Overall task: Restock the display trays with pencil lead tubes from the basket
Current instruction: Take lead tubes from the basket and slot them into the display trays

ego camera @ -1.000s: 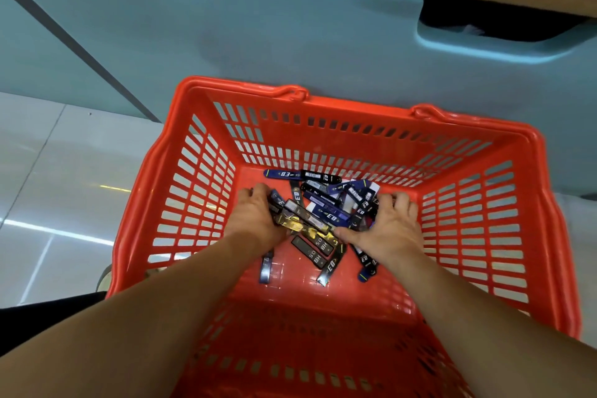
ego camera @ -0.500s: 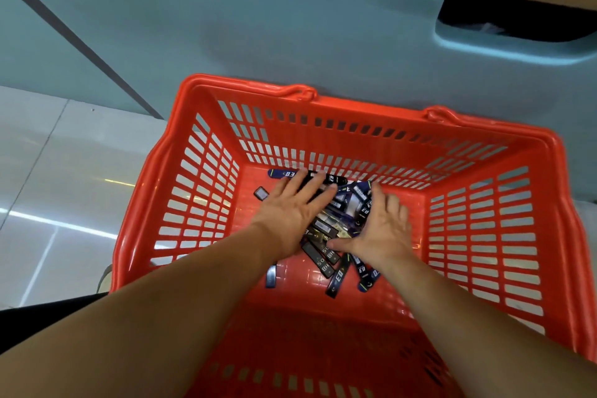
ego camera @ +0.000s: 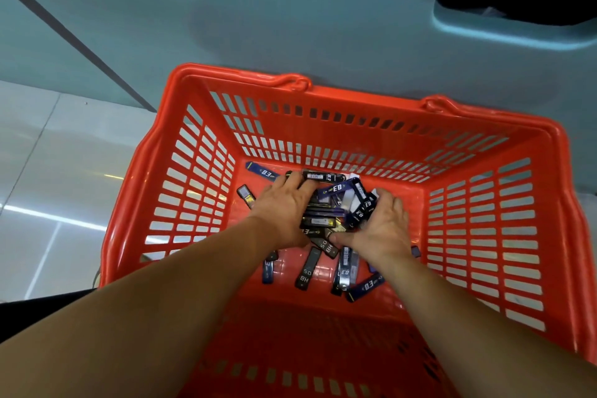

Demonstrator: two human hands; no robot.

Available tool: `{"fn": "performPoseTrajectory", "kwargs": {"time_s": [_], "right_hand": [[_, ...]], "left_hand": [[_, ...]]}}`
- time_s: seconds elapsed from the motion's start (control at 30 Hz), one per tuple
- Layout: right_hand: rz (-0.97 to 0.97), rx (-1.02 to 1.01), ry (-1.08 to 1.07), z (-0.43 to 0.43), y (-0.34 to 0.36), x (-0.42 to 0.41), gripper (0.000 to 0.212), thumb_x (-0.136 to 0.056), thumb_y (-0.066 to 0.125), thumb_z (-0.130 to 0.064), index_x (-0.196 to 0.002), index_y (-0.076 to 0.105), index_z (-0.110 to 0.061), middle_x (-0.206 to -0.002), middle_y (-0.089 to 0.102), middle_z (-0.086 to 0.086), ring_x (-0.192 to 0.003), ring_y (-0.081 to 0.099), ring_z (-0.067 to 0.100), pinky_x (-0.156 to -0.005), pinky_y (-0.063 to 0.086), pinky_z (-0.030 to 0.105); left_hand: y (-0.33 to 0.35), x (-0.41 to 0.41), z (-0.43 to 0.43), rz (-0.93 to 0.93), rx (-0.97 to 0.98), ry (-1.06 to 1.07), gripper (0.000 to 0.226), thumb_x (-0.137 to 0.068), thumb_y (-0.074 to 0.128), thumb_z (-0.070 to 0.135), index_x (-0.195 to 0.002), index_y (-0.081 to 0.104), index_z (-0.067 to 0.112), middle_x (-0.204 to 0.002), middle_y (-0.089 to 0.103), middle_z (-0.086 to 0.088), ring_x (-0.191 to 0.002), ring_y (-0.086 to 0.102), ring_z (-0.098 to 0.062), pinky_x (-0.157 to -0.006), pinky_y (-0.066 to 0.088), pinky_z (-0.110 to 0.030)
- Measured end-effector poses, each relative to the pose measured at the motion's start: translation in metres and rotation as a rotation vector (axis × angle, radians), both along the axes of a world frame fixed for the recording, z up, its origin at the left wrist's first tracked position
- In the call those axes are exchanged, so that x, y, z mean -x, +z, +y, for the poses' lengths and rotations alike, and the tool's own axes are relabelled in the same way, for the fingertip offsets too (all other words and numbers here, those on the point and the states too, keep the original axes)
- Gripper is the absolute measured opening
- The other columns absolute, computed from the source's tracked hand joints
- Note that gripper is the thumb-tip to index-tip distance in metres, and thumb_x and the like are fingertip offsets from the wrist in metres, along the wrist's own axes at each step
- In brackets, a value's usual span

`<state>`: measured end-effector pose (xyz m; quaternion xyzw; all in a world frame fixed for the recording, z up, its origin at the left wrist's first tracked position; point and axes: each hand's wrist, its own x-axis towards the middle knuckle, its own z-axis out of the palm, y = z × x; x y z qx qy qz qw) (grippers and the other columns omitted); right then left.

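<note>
Straight down we go into the orange plastic basket (ego camera: 355, 101): walls a lattice of rectangular slots, a thick rounded rim, and moulded handle hooks (ego camera: 298, 83) on the far edge. It sits on the floor (ego camera: 48, 171), glossy pale tiles streaked with reflected light, close against a smooth teal panel (ego camera: 258, 10) with a rounded, scooped-out recess (ego camera: 517, 0) at upper right. On the basket's flat bottom lie the pencil lead tubes (ego camera: 323, 220), slim flat cases with rounded ends, shiny black and dark blue, some with white barcode labels, heaped crosswise toward the far wall. Two bare forearms reach in from the near side. The left hand (ego camera: 284, 208) lies palm down on the heap's left side, fingers bent over the tubes at its far edge. The right hand (ego camera: 384, 223) comes in from the right, fingers curled into the heap, thumb pressed against its near side, and so the two hands cup the pile between them. Strays lie around: a blue tube (ego camera: 261, 171) flat by the far wall, a black tube (ego camera: 245, 196) just left of the left hand, an HB tube (ego camera: 307, 271) in matt black near the middle, and a slanted blue tube (ego camera: 366, 287) beneath the right wrist
</note>
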<state>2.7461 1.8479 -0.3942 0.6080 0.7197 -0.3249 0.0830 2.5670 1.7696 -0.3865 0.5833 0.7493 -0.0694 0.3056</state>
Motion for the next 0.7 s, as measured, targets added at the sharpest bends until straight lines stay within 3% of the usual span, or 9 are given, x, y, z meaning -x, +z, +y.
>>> {"fn": "performPoseTrajectory", "kwargs": {"time_s": [0.13,0.27,0.37,0.53,0.6,0.7], "right_hand": [[-0.029,0.023,-0.011,-0.001,0.001,0.003,0.126,-0.052,0.098,-0.052,-0.150,0.026,-0.021,-0.145,0.037,0.003,-0.139,0.031,0.027,-0.114,0.034,0.040],[-0.068,0.045,-0.016,0.003,0.005,0.006,0.113,-0.049,0.098,-0.054,-0.135,0.031,-0.023,-0.127,0.031,-0.001,-0.129,0.032,0.025,-0.103,0.038,0.038],[-0.096,0.041,0.010,0.006,0.007,0.012,0.109,-0.049,0.097,-0.055,-0.130,0.033,-0.023,-0.124,0.029,-0.002,-0.126,0.032,0.024,-0.100,0.041,0.038],[-0.046,0.067,0.040,0.010,0.007,0.019,0.094,-0.062,0.090,-0.033,-0.134,0.031,-0.025,-0.119,0.026,-0.005,-0.124,0.030,0.022,-0.092,0.038,0.034],[-0.036,0.104,0.007,0.014,0.008,0.021,0.094,-0.062,0.088,-0.028,-0.137,0.031,-0.026,-0.119,0.027,-0.004,-0.124,0.029,0.022,-0.095,0.038,0.035],[-0.021,0.199,-0.025,0.021,0.012,0.025,0.104,-0.059,0.094,-0.042,-0.140,0.029,-0.030,-0.121,0.026,-0.005,-0.132,0.027,0.025,-0.108,0.035,0.040]], "left_hand": [[-0.002,-0.004,0.000,0.014,0.021,0.077,0.117,-0.056,0.093,0.057,-0.149,0.026,0.033,-0.135,0.036,0.001,-0.127,0.036,-0.024,-0.113,0.038,-0.045],[-0.003,-0.002,0.000,0.091,0.024,0.057,0.114,-0.051,0.089,0.069,-0.142,0.030,0.032,-0.127,0.036,0.000,-0.121,0.036,-0.025,-0.108,0.038,-0.044],[-0.003,-0.001,0.001,0.113,0.009,0.036,0.112,-0.049,0.088,0.073,-0.137,0.035,0.028,-0.131,0.035,0.000,-0.125,0.034,-0.026,-0.110,0.036,-0.046],[-0.002,-0.002,0.003,0.107,0.038,0.022,0.114,-0.052,0.087,0.073,-0.141,0.033,0.027,-0.136,0.038,0.001,-0.132,0.031,-0.030,-0.115,0.032,-0.048],[-0.001,-0.003,0.004,0.128,0.055,0.000,0.117,-0.053,0.086,0.074,-0.144,0.030,0.028,-0.137,0.038,0.000,-0.133,0.032,-0.031,-0.114,0.033,-0.049],[0.000,-0.005,0.007,0.167,0.052,-0.022,0.114,-0.052,0.084,0.076,-0.142,0.033,0.028,-0.132,0.040,-0.001,-0.126,0.036,-0.029,-0.108,0.034,-0.047]]}}
